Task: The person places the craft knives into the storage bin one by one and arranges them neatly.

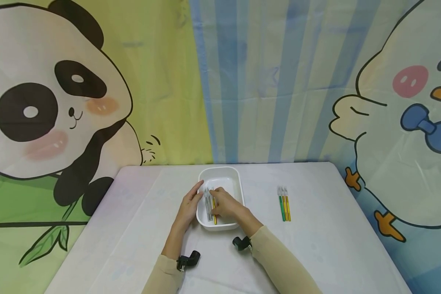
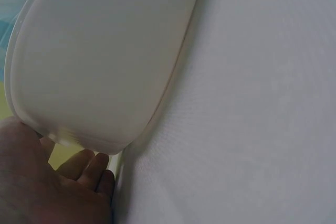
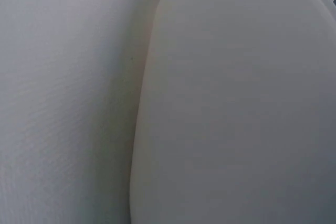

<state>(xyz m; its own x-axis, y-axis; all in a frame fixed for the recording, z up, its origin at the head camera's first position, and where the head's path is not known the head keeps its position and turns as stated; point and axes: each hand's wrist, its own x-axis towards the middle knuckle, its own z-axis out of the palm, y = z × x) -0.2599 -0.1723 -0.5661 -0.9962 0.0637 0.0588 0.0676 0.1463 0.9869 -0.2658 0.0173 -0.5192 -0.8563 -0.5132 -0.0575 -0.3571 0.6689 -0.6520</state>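
White plastic tray between my hands, and the left hand lies along its left wall, fingers relaxed and touching it; the right hand is reaching inside, fingers bent over a gold pen, though whether they pinch it I can't tell. That pen lies right under my right fingers, just beside the silver pens, which sit toward my left hand. Picking one out cleanly, I'd judge, calls for thumb and forefinger on a single barrel, a straight lift, light bracing from the left. Well off to the right on the bench, one green pen and two more gold pens lie side by side.
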